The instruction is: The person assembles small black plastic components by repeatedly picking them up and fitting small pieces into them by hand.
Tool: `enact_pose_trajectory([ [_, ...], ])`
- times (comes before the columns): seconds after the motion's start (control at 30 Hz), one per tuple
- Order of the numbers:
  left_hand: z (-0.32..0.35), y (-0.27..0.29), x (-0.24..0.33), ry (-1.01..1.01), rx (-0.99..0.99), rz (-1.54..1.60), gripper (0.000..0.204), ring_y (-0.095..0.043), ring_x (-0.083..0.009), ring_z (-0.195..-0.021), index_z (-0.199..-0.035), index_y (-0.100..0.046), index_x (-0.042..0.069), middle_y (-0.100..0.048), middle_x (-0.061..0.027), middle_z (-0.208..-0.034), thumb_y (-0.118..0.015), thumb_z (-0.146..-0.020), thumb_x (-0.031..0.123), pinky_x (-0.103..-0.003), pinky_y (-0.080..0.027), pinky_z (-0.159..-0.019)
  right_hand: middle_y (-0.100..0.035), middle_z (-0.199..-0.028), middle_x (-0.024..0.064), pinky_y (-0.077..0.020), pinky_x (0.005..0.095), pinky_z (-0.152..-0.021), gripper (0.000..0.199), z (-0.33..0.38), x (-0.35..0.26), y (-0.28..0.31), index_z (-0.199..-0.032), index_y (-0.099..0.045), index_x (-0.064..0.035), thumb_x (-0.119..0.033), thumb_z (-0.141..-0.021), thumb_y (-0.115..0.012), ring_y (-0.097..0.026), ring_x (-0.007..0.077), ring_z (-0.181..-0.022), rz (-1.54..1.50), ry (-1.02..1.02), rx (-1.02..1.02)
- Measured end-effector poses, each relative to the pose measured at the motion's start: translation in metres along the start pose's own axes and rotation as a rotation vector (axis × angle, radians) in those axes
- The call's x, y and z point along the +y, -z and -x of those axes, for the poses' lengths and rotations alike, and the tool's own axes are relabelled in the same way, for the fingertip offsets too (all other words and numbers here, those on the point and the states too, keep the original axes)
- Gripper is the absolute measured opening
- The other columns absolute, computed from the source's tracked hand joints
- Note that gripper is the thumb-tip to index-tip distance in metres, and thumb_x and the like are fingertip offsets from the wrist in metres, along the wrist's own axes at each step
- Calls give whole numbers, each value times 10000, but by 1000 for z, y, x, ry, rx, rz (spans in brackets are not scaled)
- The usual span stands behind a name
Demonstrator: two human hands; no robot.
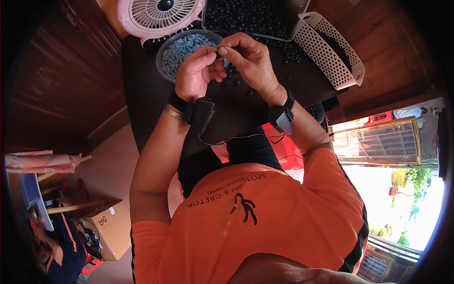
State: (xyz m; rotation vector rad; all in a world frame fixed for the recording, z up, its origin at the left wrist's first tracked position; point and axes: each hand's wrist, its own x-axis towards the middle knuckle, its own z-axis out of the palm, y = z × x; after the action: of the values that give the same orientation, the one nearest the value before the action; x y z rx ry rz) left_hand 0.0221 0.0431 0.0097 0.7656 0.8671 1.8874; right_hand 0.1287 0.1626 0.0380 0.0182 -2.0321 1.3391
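Above the dark table (227, 106), my left hand (196, 71) and my right hand (253, 61) meet fingertip to fingertip. Both are closed in a pinch on a small dark piece (218, 54), mostly covered by the fingers, so its exact kind is unclear. Behind my left hand stands a clear round bowl (160, 66) full of small blue-grey pieces (182, 49). Beyond my right hand, a clear tray (304, 16) holds a heap of small round black pieces (250, 19). More loose black pieces (236, 82) lie scattered under and beside my hands.
A pink fan (124, 16) stands at the far left of the table. At the right edge is a white perforated basket (326, 57). A cable (236, 137) hangs near my lap. Another person (66, 251) sits at lower left beside a cardboard box (111, 232).
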Motion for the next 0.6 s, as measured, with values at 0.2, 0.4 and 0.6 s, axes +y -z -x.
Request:
enact_pose_trajectory([
  [0.2, 2, -1, 0, 14, 4, -70, 176, -560, -152, -642, -881, -537, 50, -572, -48, -744, -492, -882, 220, -236, -413, -576, -644, -793, 43, -497, 218, -669, 77, -4, -5, 3, -903, -607, 12, -27, -840, -625, -603, 88, -725, -284, -132, -101],
  [0.4, 1, -2, -6, 32, -10, 58, 185, -565, -171, -658, -911, -544, 40, -575, -60, -745, -486, -881, 213, -254, -423, -579, -621, -752, 43, -499, 211, -610, 82, 1, 1, -4, -915, -600, 19, -8, -840, -620, -589, 80, -686, -396, -107, 1],
  [0.6, 1, 1, -8, 44, 11, 96, 191, -570, -180, -677, -925, -542, 36, -580, -65, -755, -480, -878, 211, -262, -431, -593, -647, -874, 32, -484, 233, -749, 117, 2, 8, -3, -917, -644, -30, -13, -803, -664, -598, 101, -823, -201, -24, 30],
])
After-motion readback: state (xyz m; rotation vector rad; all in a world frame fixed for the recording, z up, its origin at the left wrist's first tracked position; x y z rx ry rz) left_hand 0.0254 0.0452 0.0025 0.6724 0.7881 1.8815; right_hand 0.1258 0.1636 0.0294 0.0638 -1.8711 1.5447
